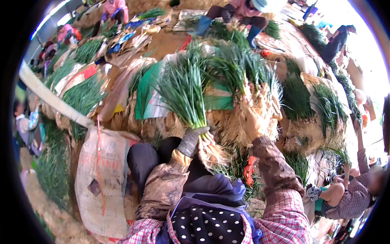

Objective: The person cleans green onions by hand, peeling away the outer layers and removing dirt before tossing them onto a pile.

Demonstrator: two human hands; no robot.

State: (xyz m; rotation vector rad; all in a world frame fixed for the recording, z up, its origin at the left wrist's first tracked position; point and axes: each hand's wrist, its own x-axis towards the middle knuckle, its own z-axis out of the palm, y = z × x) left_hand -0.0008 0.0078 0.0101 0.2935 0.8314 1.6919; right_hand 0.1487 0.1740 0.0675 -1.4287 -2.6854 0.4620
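Observation:
In front of my lap, my left hand [193, 140], in a grey glove, is closed round the stalks of a green onion bunch [187, 91]. Its long green leaves fan away from me, and pale roots hang below my fist. To the right, my right hand [252, 122], in a tan glove, reaches forward against the rooty ends of a heap of green onions [266, 103]. Its fingers blend with the stalks and roots there, so their grip is hard to make out. More leafy onion tops [231, 61] lie just beyond it.
A printed sack [101, 183] stands at my left beside a curved pale bar [53, 95]. Orange string [249, 171] lies near my right forearm. A green and white sheet [152, 87] lies under the onions. Several people sit around, one close on the right [349, 195].

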